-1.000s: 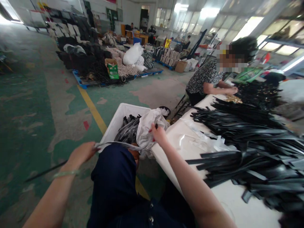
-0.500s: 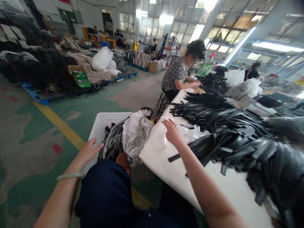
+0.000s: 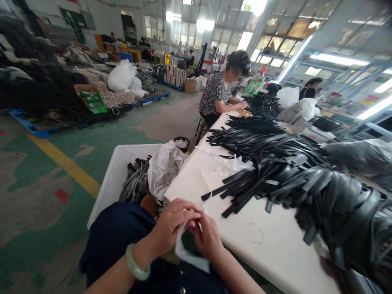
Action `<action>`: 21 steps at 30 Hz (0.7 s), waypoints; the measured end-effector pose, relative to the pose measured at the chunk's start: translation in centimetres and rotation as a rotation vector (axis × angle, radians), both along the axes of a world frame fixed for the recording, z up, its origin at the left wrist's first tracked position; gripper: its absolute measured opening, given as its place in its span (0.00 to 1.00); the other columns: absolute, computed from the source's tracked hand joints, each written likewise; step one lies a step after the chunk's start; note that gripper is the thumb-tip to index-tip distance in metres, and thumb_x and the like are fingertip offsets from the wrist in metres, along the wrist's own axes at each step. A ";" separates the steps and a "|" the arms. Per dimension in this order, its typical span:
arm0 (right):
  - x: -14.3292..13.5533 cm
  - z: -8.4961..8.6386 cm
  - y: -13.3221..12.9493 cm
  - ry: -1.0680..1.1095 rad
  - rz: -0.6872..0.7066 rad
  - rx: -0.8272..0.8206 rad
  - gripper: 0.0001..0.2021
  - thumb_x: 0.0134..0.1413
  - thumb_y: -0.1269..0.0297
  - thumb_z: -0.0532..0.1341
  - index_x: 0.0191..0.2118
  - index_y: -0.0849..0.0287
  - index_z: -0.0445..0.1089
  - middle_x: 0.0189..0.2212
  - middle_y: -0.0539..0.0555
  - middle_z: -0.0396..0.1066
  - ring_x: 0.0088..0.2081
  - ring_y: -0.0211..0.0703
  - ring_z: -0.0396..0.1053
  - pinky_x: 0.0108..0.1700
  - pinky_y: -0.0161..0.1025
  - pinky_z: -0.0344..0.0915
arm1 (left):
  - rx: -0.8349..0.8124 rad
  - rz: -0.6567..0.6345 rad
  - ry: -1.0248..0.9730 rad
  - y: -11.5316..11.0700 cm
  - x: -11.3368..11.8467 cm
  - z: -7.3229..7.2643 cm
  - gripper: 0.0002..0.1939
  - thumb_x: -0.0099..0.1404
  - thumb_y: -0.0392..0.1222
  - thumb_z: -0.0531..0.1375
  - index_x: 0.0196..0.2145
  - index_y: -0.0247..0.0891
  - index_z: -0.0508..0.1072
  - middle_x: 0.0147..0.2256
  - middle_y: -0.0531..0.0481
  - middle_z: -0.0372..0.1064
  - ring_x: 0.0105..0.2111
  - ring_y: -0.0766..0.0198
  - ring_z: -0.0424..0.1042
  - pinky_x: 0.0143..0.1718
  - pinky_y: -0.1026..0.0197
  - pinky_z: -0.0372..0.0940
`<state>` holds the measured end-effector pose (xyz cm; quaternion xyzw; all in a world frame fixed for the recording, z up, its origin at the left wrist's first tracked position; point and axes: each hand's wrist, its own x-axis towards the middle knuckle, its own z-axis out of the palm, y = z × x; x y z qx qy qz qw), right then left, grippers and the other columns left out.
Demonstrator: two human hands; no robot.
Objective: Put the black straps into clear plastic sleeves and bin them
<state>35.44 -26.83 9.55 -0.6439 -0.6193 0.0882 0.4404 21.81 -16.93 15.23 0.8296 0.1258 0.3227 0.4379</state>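
My left hand (image 3: 174, 224), with a pale green bangle (image 3: 136, 262) on its wrist, meets my right hand (image 3: 210, 237) in front of my body at the table's near edge. Between them hangs a white strip (image 3: 194, 260), thin and bent into a loop; whether it is plastic or paper I cannot tell. The fingers of both hands are closed around its upper part, which they hide. Beyond my hands, black flat straps (image 3: 284, 171) lie heaped along the white tabletop (image 3: 251, 237). A clear plastic sheet (image 3: 229, 162) lies partly under the straps.
A white bin (image 3: 105, 179) by my left leg holds dark straps and a crumpled white bag (image 3: 167, 167). Farther along the table a co-worker (image 3: 214, 96) sits handling small gold-coloured pieces (image 3: 245, 113). Loaded blue pallets (image 3: 30, 124) stand across the floor.
My hands were apart, the left over the bin and the right above the table. Now they are together before me on a white strip. The view has shifted slightly right.
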 end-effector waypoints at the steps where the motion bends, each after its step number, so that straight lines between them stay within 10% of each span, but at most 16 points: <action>1: -0.5 0.3 -0.6 0.072 0.032 -0.051 0.07 0.61 0.64 0.52 0.38 0.55 0.67 0.28 0.53 0.70 0.28 0.44 0.68 0.31 0.39 0.65 | -0.107 0.040 -0.053 -0.6 0.0 -0.3 0.09 0.66 0.42 0.57 0.38 0.42 0.77 0.40 0.45 0.74 0.42 0.59 0.71 0.47 0.58 0.66; 8: 1.3 2.9 -3.1 0.787 0.390 -0.615 0.19 0.54 0.47 0.62 0.27 0.58 0.61 0.16 0.44 0.57 0.16 0.31 0.54 0.18 0.30 0.50 | -0.929 0.556 -0.267 -0.2 -1.0 -1.1 0.20 0.60 0.56 0.61 0.33 0.34 0.76 0.19 0.55 0.60 0.19 0.73 0.56 0.18 0.70 0.53; 15: 2.4 1.2 -5.8 1.415 0.441 -0.692 0.20 0.59 0.48 0.58 0.25 0.58 0.60 0.09 0.38 0.48 0.09 0.26 0.39 0.13 0.28 0.47 | -1.224 0.595 -0.590 1.1 -1.7 -1.8 0.18 0.44 0.39 0.73 0.32 0.30 0.77 0.24 0.51 0.68 0.20 0.77 0.60 0.19 0.76 0.56; 21: 3.4 -0.4 -6.4 1.537 0.488 -0.730 0.21 0.59 0.49 0.57 0.22 0.57 0.55 0.08 0.38 0.47 0.08 0.26 0.35 0.12 0.28 0.45 | -1.322 0.628 -0.761 1.5 -1.6 -2.6 0.13 0.49 0.40 0.71 0.23 0.29 0.71 0.24 0.48 0.70 0.18 0.78 0.59 0.16 0.77 0.55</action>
